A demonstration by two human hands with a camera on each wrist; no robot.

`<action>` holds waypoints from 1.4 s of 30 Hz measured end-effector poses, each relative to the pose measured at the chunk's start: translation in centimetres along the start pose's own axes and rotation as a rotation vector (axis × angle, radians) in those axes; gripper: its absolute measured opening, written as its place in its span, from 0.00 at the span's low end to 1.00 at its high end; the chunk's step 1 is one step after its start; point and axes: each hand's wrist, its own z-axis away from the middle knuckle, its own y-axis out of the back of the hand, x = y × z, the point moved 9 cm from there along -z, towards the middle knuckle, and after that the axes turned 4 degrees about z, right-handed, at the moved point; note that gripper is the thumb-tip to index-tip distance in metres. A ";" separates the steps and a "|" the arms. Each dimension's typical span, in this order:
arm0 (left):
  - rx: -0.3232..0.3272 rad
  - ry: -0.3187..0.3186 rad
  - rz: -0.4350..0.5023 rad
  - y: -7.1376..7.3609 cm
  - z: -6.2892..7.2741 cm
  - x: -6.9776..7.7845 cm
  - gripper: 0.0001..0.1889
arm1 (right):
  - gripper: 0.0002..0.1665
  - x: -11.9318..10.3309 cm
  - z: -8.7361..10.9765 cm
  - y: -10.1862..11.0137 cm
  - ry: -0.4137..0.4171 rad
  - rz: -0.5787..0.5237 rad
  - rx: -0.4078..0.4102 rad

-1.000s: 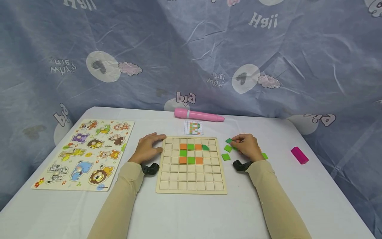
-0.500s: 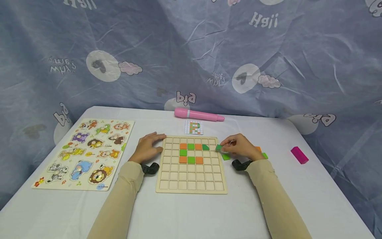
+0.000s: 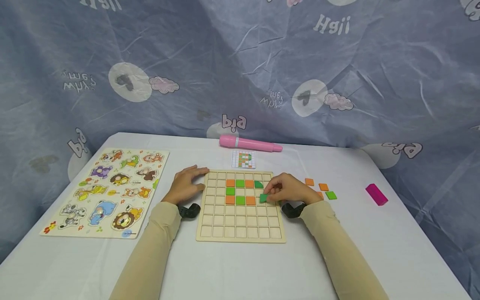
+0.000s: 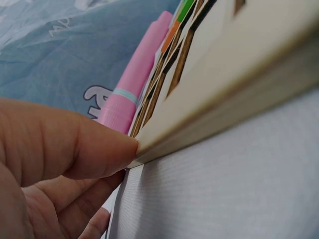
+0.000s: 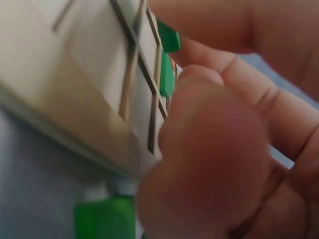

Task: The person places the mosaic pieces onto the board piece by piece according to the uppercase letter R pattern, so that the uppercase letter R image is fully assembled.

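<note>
— White counter [image 3: 240, 271], patterned drape [image 3: 210, 66] behind. Green tile [image 3: 263, 198]?

— Pinched at the right grip [image 3: 288, 188]'s leftward fingertips, over the board [image 3: 241, 220], just right of an orange tile [image 3: 250, 201]. Left grip [image 3: 184, 185], fingers relaxed, touches the board's left edge.

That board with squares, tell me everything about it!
The board is pale and looks wooden, with a raised grid. It lies flat on the white table. Some cells hold orange and green tiles; others are bare. The left hand touches its left edge; the right hand pinches a green piece at its right side.
</note>
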 end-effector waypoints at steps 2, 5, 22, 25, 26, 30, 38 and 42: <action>0.001 -0.001 -0.003 0.0 0.0 0.1 0.30 | 0.08 -0.2 -0.1 -0.4 0.008 0.003 -0.017; 0.003 -0.003 -0.005 0.0 0.0 0.2 0.30 | 0.07 -0.3 -0.3 -1.0 -0.002 -0.005 -0.038; -0.003 0.007 0.006 -0.1 -0.2 -0.4 0.31 | 0.06 -1.4 -0.7 -1.7 0.019 0.050 -0.017; -0.004 0.011 0.008 -0.2 -0.2 -0.4 0.31 | 0.06 -1.6 -0.6 -1.6 0.033 0.053 -0.017; -0.004 0.012 0.007 -0.2 -0.2 -0.4 0.31 | 0.06 -1.6 -0.6 -1.6 0.035 0.055 -0.018; -0.004 0.011 0.006 -0.1 -0.2 -0.4 0.31 | 0.05 -1.6 -0.6 -1.6 0.050 0.048 -0.028; 0.000 -0.004 0.011 -0.1 -0.1 -0.2 0.31 | 0.09 -0.4 -0.1 -1.0 0.022 -0.062 -0.017; -0.003 0.003 0.014 -0.1 -0.2 -0.2 0.31 | 0.15 0.5 0.5 0.1 0.011 -0.119 0.041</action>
